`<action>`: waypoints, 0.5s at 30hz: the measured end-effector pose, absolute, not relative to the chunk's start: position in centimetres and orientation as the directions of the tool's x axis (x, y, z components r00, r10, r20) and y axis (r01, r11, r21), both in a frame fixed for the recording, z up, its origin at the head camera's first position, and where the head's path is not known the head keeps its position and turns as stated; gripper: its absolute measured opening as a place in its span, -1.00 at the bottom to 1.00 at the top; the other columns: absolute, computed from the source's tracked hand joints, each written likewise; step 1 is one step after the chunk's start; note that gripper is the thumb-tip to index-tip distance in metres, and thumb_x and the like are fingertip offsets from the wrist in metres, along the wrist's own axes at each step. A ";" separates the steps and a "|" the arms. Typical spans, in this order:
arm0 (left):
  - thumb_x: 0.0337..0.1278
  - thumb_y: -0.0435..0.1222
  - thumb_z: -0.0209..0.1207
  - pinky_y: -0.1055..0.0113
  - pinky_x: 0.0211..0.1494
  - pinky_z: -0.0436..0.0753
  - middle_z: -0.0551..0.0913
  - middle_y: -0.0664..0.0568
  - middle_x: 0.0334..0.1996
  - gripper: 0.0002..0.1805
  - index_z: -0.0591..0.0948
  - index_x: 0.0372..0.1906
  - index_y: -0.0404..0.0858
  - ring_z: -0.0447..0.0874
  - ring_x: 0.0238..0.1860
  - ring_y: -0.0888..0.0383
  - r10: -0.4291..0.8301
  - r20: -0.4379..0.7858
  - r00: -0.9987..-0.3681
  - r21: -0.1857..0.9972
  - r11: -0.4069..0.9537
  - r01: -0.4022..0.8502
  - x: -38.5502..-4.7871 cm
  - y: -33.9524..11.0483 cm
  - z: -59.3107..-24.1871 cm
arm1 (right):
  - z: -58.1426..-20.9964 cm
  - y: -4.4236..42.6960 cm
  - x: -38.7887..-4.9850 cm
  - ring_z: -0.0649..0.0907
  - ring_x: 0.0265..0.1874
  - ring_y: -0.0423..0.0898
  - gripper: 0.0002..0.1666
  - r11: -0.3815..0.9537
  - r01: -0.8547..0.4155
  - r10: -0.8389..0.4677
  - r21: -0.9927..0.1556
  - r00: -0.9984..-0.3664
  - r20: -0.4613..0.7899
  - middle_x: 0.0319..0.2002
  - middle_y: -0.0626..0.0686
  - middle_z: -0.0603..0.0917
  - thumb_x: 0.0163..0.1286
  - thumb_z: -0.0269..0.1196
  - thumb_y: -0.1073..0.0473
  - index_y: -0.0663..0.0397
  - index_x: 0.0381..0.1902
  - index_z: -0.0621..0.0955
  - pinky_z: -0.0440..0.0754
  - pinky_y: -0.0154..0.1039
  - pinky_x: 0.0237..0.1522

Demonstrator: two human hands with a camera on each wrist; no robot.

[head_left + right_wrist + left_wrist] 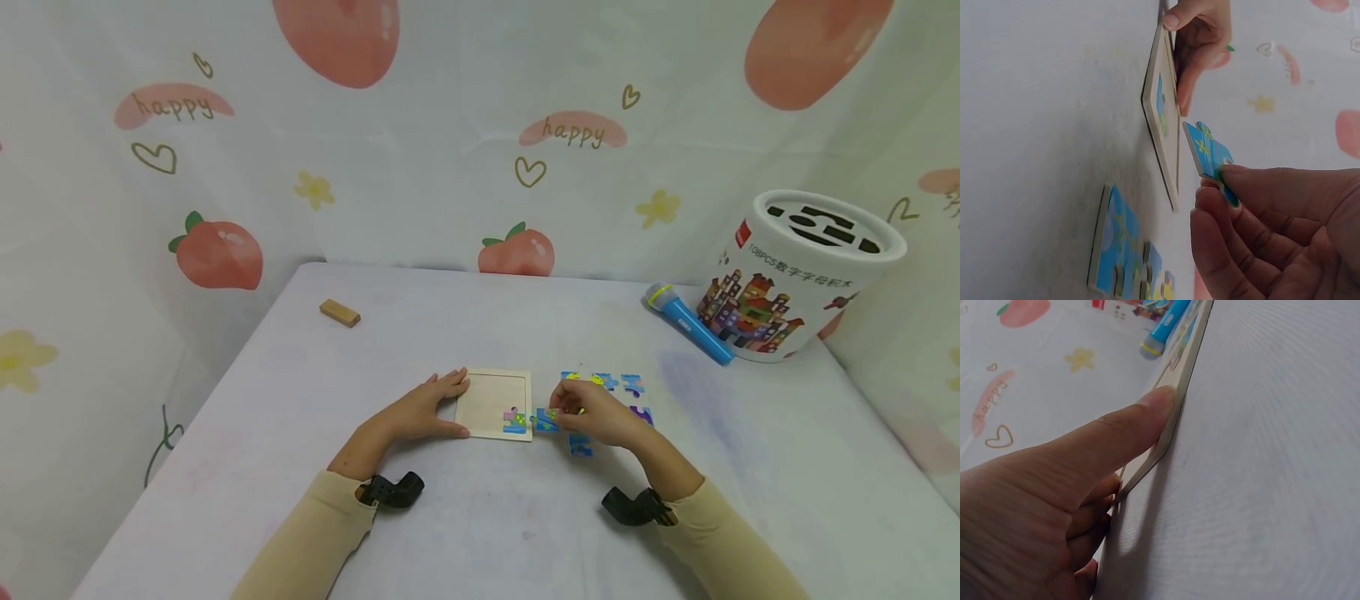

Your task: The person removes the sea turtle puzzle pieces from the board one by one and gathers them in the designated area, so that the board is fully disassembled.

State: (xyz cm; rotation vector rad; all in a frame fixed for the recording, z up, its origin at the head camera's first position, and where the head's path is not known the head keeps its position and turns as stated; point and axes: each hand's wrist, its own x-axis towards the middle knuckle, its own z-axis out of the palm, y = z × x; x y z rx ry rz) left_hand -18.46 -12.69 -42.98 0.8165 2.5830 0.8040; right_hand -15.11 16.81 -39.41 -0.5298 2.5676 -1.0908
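Observation:
My left hand [422, 408] holds the wooden puzzle tray [480, 432] at its left side, thumb at the near corner and fingers at the far one. In the left wrist view the thumb [1129, 434] lies along the tray's rim. One puzzle piece [514, 422], blue with pink and yellow, lies in the tray's near right corner. Between thumb and fingertips, my right hand [600, 414] pinches a blue puzzle piece [1207, 150] just off the tray's right edge. Beside and partly under that hand lie several loose puzzle pieces [632, 384], some of them hidden.
A small wooden block [340, 313] lies at the back left of the table. Toward the back right, a blue toy microphone [690, 323] leans near a large white bucket [795, 275]. A printed cloth [420, 167] hangs behind the table.

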 end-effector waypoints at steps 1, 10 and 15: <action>-0.10 -0.01 0.35 0.09 0.52 -0.11 0.03 -0.03 0.47 -0.05 0.21 0.38 -0.29 -0.07 0.49 0.03 0.603 -0.125 -0.788 0.598 0.679 0.425 -18.4 -12.7 -43.0 | -39.4 17.0 -15.0 0.53 -0.40 -0.16 -0.91 0.649 -0.215 -0.440 -0.730 -0.889 -0.129 -0.40 -0.01 0.57 0.23 0.23 0.35 0.17 -0.31 0.52 0.53 -0.34 -0.34; -0.10 -0.02 0.35 0.10 0.52 -0.12 0.03 -0.04 0.46 -0.05 0.21 0.38 -0.30 -0.08 0.49 0.04 0.604 -0.126 -0.787 0.598 0.679 0.425 -18.4 -12.6 -43.0 | -39.5 18.6 -14.5 0.51 -0.40 -0.15 -0.90 0.661 -0.227 -0.425 -0.715 -0.899 -0.108 -0.40 -0.01 0.56 0.23 0.23 0.31 0.16 -0.30 0.52 0.51 -0.35 -0.39; -0.09 -0.01 0.34 0.09 0.52 -0.11 0.03 -0.04 0.46 -0.06 0.21 0.38 -0.30 -0.08 0.49 0.03 0.600 -0.126 -0.790 0.591 0.685 0.426 -18.4 -12.6 -42.9 | -39.4 19.5 -14.1 0.51 -0.44 -0.15 -0.90 0.651 -0.220 -0.431 -0.727 -0.895 -0.114 -0.41 0.00 0.56 0.25 0.22 0.31 0.20 -0.29 0.51 0.53 -0.37 -0.43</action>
